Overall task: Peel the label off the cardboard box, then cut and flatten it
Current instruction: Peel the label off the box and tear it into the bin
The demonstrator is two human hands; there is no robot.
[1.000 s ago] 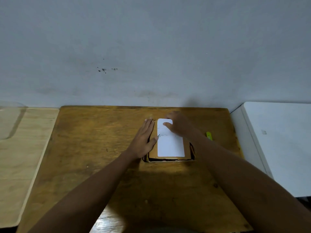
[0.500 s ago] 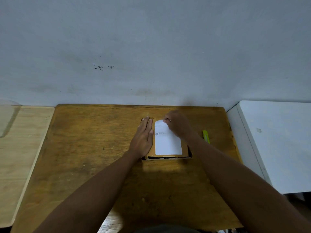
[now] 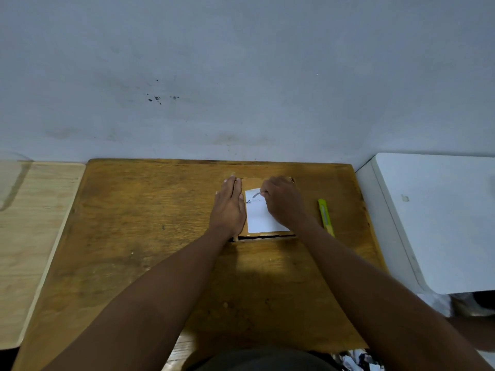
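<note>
We look down at a brown wooden table (image 3: 150,236) against a grey wall (image 3: 241,76). A flat cardboard box (image 3: 267,232) lies near the far edge, a white label (image 3: 258,218) on top. Our left hand (image 3: 229,207) rests flat, fingers together, on the box's left side. Our right hand (image 3: 284,202) pinches the label's far corner, which curls up. A yellow-green utility knife (image 3: 325,216) lies just right of the box.
</note>
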